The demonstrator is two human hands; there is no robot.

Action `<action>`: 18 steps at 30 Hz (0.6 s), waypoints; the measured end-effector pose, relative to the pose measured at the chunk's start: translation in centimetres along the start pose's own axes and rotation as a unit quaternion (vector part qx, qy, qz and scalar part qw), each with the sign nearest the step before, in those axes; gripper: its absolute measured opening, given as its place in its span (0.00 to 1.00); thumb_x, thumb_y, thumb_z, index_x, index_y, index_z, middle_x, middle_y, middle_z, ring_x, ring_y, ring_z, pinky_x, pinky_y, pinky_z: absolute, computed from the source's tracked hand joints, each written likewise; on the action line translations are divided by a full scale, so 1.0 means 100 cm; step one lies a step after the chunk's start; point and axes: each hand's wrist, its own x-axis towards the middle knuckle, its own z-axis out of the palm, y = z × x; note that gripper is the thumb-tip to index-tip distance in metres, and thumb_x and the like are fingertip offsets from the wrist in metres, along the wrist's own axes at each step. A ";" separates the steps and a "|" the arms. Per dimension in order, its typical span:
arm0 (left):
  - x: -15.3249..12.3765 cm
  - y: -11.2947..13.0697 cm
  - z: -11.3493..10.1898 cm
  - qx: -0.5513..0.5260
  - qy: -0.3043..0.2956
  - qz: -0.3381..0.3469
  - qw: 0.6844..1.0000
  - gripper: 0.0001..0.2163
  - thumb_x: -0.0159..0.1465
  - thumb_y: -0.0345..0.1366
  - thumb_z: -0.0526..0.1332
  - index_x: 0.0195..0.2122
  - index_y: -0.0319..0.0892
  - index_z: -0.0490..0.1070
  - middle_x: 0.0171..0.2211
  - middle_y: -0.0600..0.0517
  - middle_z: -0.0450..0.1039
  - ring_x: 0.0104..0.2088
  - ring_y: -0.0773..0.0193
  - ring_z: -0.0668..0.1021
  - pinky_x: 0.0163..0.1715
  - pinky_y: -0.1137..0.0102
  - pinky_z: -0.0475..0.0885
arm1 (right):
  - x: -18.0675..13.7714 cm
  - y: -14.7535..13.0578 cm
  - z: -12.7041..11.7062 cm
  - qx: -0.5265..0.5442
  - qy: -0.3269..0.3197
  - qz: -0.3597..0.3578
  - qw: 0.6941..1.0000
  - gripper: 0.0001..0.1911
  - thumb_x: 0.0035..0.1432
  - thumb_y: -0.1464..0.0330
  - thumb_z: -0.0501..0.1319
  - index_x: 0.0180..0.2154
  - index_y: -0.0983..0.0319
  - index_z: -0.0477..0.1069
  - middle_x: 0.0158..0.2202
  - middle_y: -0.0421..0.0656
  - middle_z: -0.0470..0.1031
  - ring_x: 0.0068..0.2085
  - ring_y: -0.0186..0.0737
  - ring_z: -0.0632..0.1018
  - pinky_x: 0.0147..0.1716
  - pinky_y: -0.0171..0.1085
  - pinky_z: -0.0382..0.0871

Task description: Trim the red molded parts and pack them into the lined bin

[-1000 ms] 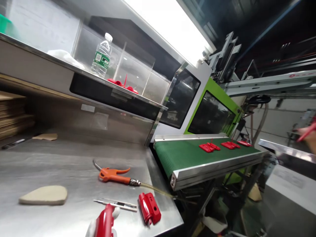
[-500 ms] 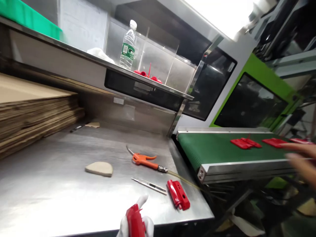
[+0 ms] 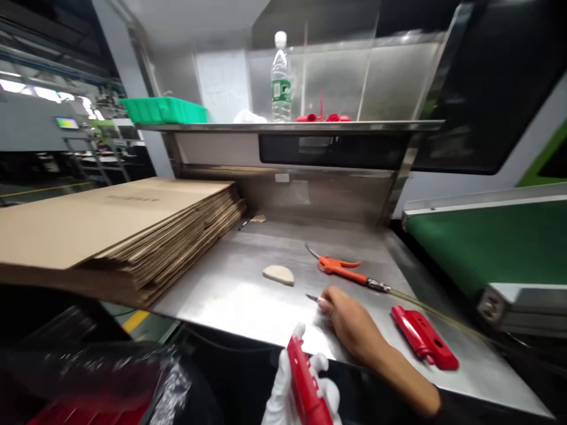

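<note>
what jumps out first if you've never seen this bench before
The bright red plastic part held upright in the white-gloved left hand at the bottom edge stands out first, with a matching red part lying on the steel table to its right. The bare right hand rests on a thin metal tool mid-table, near an orange air gun. A tall stack of flat cardboard fills the left.

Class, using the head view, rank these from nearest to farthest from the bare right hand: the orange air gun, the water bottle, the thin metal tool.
1. Thin metal tool, at the right hand's fingertips.
2. Orange air gun, just beyond on the table.
3. Water bottle, up on the shelf.
</note>
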 end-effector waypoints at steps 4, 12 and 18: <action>0.001 0.003 0.018 -0.063 -0.040 -0.036 0.997 0.23 0.63 0.55 0.59 0.60 0.65 0.64 0.37 0.54 0.73 0.24 0.63 0.74 0.18 0.71 0.64 | -0.036 -0.027 -0.029 0.147 -0.015 -0.022 0.989 0.13 0.71 0.56 0.47 0.41 0.57 0.61 0.32 0.36 0.69 0.32 0.34 0.72 0.33 0.34 0.68; 0.014 -0.008 0.043 -0.150 0.066 -0.061 0.985 0.14 0.61 0.48 0.67 0.43 0.46 0.79 0.40 0.46 0.76 0.33 0.64 0.77 0.40 0.65 0.73 | -0.082 -0.038 -0.063 0.152 -0.058 -0.136 0.977 0.19 0.70 0.53 0.50 0.59 0.44 0.62 0.44 0.36 0.76 0.43 0.33 0.79 0.41 0.28 0.73; 0.020 -0.017 0.049 -0.078 0.031 -0.091 0.992 0.08 0.65 0.40 0.62 0.44 0.46 0.75 0.30 0.49 0.71 0.22 0.69 0.70 0.20 0.75 0.62 | -0.092 -0.021 -0.075 -0.067 0.046 -0.251 0.965 0.14 0.73 0.59 0.46 0.52 0.56 0.64 0.30 0.35 0.76 0.28 0.32 0.79 0.27 0.28 0.73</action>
